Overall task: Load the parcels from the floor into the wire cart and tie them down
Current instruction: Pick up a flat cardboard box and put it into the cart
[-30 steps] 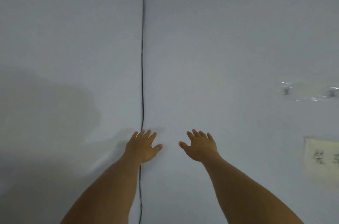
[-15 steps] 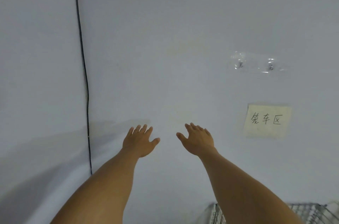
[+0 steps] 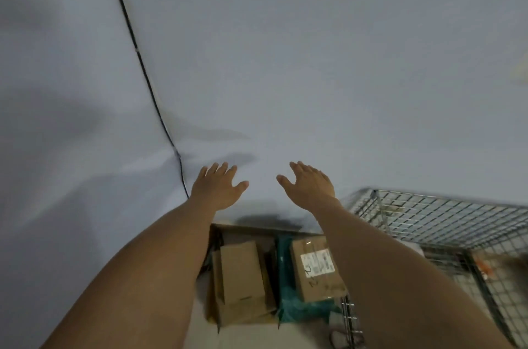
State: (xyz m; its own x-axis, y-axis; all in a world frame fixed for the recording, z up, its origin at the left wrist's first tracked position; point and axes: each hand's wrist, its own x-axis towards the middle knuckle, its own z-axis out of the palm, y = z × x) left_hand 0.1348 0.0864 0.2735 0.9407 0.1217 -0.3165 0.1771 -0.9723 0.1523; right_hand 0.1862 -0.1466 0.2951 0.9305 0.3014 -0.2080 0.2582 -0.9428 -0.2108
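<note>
Your left hand (image 3: 218,188) and right hand (image 3: 310,187) are spread flat, holding nothing, raised before the wall (image 3: 314,62). The parcels (image 3: 243,271) lie on the floor (image 3: 251,338) below them, nearer you, with the cart (image 3: 428,214) just to their right.

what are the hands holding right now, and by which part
Nothing: the left hand and right hand are both open, fingers spread, clear of the parcels.
</note>
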